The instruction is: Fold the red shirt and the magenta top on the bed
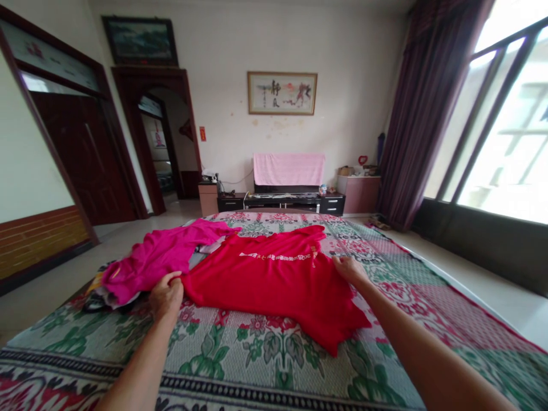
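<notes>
A red T-shirt (274, 279) with white lettering lies spread on a floral patterned mat (265, 354) that covers the bed. My left hand (166, 294) is closed in a pinch on the shirt's left edge. At the shirt's right edge, my right hand (349, 267) rests with its fingers curled onto the cloth. A magenta garment (158, 260) lies crumpled just left of the red shirt, on top of a small pile of other clothes.
Beyond the bed stand a low dark TV cabinet (280, 201) with a pink cloth over the screen, and a pink side cabinet (359, 193). Dark wooden doors (92, 154) are on the left. A purple curtain (423, 114) and large windows (509, 131) fill the right.
</notes>
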`<state>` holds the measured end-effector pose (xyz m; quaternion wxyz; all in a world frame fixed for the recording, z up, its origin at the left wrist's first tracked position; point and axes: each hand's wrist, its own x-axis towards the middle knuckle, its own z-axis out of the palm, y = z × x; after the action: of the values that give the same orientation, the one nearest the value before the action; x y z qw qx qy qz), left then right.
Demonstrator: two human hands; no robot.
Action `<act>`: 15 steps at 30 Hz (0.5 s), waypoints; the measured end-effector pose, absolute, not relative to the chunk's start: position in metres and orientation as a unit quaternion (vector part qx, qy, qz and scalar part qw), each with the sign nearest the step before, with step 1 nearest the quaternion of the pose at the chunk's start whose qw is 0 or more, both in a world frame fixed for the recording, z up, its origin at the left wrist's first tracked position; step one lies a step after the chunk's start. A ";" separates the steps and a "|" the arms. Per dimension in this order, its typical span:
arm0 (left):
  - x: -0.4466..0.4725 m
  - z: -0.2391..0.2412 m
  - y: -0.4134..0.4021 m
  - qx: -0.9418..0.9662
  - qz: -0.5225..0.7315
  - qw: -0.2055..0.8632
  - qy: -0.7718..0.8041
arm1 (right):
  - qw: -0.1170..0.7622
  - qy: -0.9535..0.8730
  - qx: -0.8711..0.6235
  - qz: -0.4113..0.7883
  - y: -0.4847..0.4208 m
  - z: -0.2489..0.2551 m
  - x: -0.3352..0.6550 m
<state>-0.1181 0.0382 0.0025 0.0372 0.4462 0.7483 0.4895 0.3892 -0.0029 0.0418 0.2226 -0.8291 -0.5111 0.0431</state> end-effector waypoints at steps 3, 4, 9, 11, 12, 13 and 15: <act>-0.118 0.004 0.038 0.441 0.475 0.057 0.759 | 0.226 -0.514 -0.826 0.046 0.009 0.041 0.390; -0.117 0.004 0.037 0.444 0.474 0.058 0.758 | 0.232 -0.512 -0.826 0.044 0.011 0.040 0.391; -0.116 0.006 0.037 0.448 0.459 0.055 0.766 | 0.285 -0.456 -0.843 0.018 -0.002 0.038 0.416; -0.116 0.007 0.038 0.453 0.450 0.052 0.768 | 0.308 -0.428 -0.850 0.009 -0.014 0.036 0.430; -0.116 0.007 0.039 0.455 0.445 0.053 0.769 | 0.316 -0.417 -0.853 0.006 -0.021 0.034 0.436; -0.116 0.007 0.039 0.458 0.439 0.055 0.771 | 0.326 -0.405 -0.854 0.005 -0.027 0.031 0.442; -0.116 0.008 0.039 0.462 0.427 0.059 0.775 | 0.368 -0.376 -0.850 0.011 -0.038 0.024 0.449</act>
<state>-0.1162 0.0393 0.0075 0.0586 0.4621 0.7747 0.4275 0.4490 -0.0380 0.0245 0.3685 -0.8502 -0.3759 0.0107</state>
